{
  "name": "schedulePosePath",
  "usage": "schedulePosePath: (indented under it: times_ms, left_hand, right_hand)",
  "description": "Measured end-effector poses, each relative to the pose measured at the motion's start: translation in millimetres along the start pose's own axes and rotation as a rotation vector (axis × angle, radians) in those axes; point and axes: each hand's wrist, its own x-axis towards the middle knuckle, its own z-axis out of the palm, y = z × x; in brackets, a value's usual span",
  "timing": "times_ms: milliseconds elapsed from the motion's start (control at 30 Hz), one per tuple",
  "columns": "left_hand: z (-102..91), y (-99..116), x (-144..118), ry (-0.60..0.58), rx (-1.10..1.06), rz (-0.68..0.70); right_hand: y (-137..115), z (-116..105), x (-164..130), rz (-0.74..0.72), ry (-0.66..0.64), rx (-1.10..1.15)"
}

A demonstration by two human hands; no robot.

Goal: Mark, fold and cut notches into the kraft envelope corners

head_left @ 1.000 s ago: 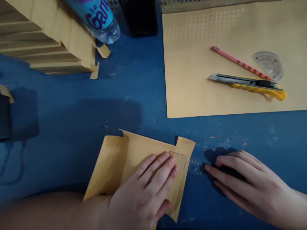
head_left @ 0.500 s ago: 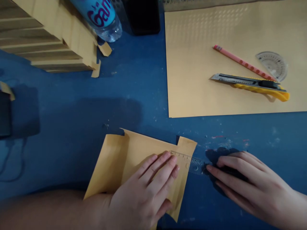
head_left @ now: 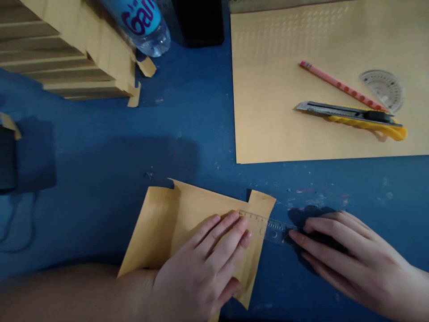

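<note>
Head view: left hand (head_left: 204, 268) flat, pinning thin, light, floppy manila paper piece (head_left: 161, 223) near table's front edge; right hand (head_left: 338, 255) spread on slippery clear ruler (head_left: 273, 230), best held pressed from above.

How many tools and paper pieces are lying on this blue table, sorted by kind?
Paper sheets: 2, the cut brown paper under the left hand and the large sheet.
Measuring tools: 2, the clear ruler by the right hand and the protractor.
Pencils: 1, the pink pencil.
Cutters: 1, the yellow knife.
Bottles: 1, the water bottle.
Total: 7
</note>
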Motion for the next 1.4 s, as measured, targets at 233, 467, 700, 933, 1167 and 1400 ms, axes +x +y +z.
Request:
schedulePosePath:
  times_ms: [233,467,700,933,1167,1400]
  left_hand:
    - [0.1,-0.6,1.4,-0.003,-0.003,0.005]
    - [-0.4,0.7,-0.9,-0.002,0.004,0.002]
    - [0.3,-0.1,0.3,0.006,0.010,0.010]
    - [0.5,0.4,0.3,0.007,0.005,0.006]
    - [0.7,0.2,0.2,0.016,0.012,0.020]
    - [1.6,0.4,-0.5,0.009,0.004,0.015]
  right_hand:
    - [0.1,0.9,0.2,0.000,0.001,0.012]
    - [0.3,0.5,-2.6,0.000,-0.009,0.011]
    - [0.4,1.5,-1.4,-0.004,-0.010,-0.014]
    - [-0.7,5.0,-9.1,0.017,-0.009,-0.012]
    - [-0.1,4.7,-8.6,0.037,0.001,0.023]
    - [-1.2,2.3,-5.6,0.023,0.011,0.007]
